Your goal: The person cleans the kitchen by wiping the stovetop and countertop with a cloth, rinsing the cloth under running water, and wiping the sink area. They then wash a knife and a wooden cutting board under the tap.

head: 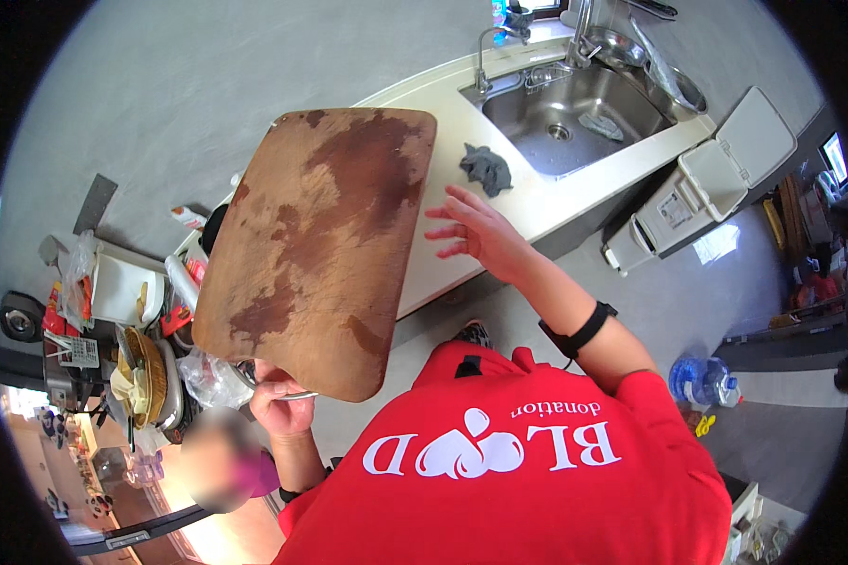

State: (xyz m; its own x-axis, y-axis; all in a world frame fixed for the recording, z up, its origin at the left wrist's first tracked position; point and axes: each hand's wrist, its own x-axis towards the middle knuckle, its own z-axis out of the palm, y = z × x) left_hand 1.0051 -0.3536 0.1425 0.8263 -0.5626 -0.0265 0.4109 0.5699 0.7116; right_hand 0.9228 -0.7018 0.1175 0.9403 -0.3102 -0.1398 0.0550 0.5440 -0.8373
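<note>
My left hand (283, 406) grips a large wooden cutting board (311, 247) at its near edge, around a metal handle or ring (298, 396). The board is tilted up in front of me, its face marked with dark wet patches. Fingers spread, my right hand (484, 236) is raised just off the board's right edge and holds nothing. Beyond that hand, a crumpled dark grey cloth (486, 169) lies on the white countertop (452, 275). Part of the counter is hidden behind the board.
A steel sink (523, 127) with a faucet (482, 56) is at the upper right, metal bowls (689, 95) beside it. An open-lidded bin (678, 191) stands by the counter. Woven basket (152, 381) and plastic bag (212, 378) sit left. Another person (219, 462) is at lower left.
</note>
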